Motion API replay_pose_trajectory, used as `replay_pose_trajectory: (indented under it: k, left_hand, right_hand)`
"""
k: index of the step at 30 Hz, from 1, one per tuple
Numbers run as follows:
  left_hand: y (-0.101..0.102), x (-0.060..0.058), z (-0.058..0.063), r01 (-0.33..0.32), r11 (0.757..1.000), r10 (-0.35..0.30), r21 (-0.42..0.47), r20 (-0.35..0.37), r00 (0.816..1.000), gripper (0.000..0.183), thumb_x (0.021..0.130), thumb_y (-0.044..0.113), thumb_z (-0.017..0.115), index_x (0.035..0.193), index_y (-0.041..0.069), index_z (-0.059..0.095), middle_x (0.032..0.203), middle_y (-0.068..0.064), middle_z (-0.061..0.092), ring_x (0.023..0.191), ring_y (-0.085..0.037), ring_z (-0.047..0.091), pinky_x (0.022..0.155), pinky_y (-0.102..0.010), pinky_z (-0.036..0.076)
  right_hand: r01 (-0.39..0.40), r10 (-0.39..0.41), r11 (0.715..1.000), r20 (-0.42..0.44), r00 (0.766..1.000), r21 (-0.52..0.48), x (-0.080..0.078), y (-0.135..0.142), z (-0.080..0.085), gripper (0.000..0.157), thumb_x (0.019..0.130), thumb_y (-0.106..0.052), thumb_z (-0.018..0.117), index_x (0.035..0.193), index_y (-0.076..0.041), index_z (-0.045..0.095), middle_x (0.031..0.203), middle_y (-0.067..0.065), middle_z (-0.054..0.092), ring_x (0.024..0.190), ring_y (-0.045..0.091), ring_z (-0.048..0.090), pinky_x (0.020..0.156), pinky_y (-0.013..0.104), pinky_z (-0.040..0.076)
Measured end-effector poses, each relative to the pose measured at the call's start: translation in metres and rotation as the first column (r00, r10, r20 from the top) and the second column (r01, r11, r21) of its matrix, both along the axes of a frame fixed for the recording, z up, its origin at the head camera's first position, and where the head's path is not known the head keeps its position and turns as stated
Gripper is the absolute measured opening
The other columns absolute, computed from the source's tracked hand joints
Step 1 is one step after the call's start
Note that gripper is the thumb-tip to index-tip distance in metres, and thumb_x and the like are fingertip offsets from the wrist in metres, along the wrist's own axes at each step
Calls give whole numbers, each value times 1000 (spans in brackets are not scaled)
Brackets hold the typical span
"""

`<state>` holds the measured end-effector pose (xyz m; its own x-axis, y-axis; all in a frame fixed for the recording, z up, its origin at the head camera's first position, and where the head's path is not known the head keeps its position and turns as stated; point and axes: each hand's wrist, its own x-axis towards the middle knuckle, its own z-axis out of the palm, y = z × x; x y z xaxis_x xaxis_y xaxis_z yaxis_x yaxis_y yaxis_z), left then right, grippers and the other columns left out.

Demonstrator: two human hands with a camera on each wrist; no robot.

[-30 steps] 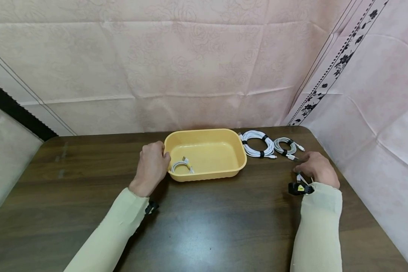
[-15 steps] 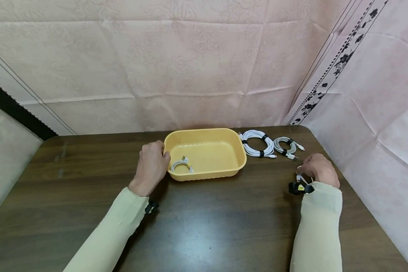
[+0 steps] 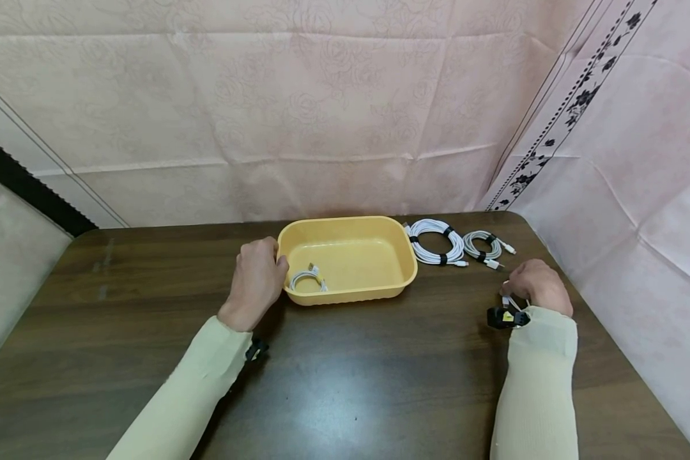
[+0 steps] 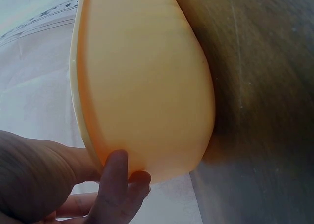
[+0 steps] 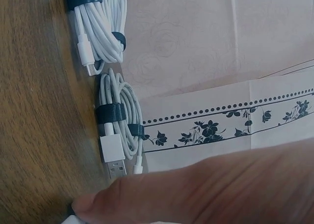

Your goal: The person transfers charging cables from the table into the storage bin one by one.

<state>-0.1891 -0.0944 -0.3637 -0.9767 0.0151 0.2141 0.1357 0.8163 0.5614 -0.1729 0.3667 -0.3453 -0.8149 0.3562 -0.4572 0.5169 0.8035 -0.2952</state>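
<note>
A yellow plastic basin point(image 3: 368, 262) stands at the back of the table, with a small coiled white cable point(image 3: 306, 276) inside its near left corner. My left hand point(image 3: 254, 281) grips the basin's left end; in the left wrist view the fingers point(image 4: 114, 177) press on its outer wall below the rim. At the right, my right hand point(image 3: 537, 285) pinches a white cable point(image 3: 507, 301), most of which the hand hides. In the right wrist view the thumb point(image 5: 105, 204) lies on a black strap with a bit of white beside it.
Right of the basin lies a large coil of white cable point(image 3: 422, 255) with black straps. Beside it is a smaller grey-white coiled cable point(image 3: 476, 254) with a USB plug point(image 5: 116, 167). Pale patterned cloth point(image 3: 322, 128) hangs behind the brown table point(image 3: 345, 383).
The fingers of my right hand have drawn in slightly around the cable. My left hand and the basin have stayed in place.
</note>
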Motion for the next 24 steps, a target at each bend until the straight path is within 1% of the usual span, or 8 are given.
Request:
replay_pose_trajectory:
  k: [2, 7, 13, 14, 20, 22, 24]
  left_hand:
    - [0, 0, 0, 0, 1000, 0, -1, 4, 1000, 12, 96, 6, 60, 88, -1, 67, 74, -11, 62, 65, -23, 60, 55, -31, 48]
    - [1, 0, 0, 1, 1000, -1, 0, 9, 1000, 12, 96, 5, 60, 88, -1, 66, 74, -11, 61, 64, -23, 59, 54, -30, 47]
    - [0, 0, 0, -4, 1000, 4, -4, -1, 1000, 13, 95, 5, 59, 86, -1, 66, 74, -11, 61, 65, -23, 59, 55, -31, 48]
    - [0, 1, 0, -5, 1000, 5, -4, -2, 1000, 13, 95, 5, 59, 86, -1, 66, 74, -11, 61, 65, -23, 59, 55, -31, 47]
    - [0, 0, -1, -7, 1000, 7, -3, 0, 1000, 13, 95, 5, 59, 86, -1, 66, 73, -11, 60, 64, -23, 58, 53, -30, 46]
    - [0, 0, -1, -6, 1000, 6, -2, -2, 1000, 13, 95, 5, 59, 86, -1, 66, 73, -11, 60, 63, -23, 58, 53, -30, 46]
    - [0, 1, -1, -6, 1000, 6, -2, -1, 1000, 13, 95, 5, 59, 86, -1, 66, 72, -11, 60, 63, -22, 58, 53, -30, 45]
  right_hand:
    - [-15, 15, 1000, 0, 1000, 0, 1, 0, 0, 32, 90, -25, 69, 107, 3, 68, 111, 26, 59, 93, 36, 55, 80, 48, 52]
    - [-46, 46, 999, 4, 999, -20, 3, 0, 2, 35, 92, -29, 67, 109, 1, 67, 112, 25, 58, 94, 35, 56, 78, 46, 52]
    - [-75, 75, 997, -13, 997, -7, 3, -2, 3, 24, 93, -28, 64, 99, -4, 66, 104, 19, 58, 90, 32, 53, 73, 41, 48]
    - [-80, 80, 997, -16, 997, -3, 3, -3, 3, 24, 93, -28, 64, 99, -4, 66, 105, 19, 59, 90, 32, 53, 73, 42, 48]
    - [-62, 62, 998, -21, 998, -24, 5, -5, 4, 33, 94, -33, 63, 109, -4, 65, 112, 21, 57, 95, 34, 53, 75, 42, 48]
    - [-50, 49, 998, -19, 999, -37, 5, -6, 4, 32, 94, -35, 63, 105, -5, 65, 111, 20, 56, 96, 34, 53, 74, 41, 48]
    - [-39, 38, 998, -17, 999, -46, 5, -6, 3, 28, 94, -36, 62, 96, -8, 65, 107, 17, 56, 96, 33, 53, 73, 40, 47]
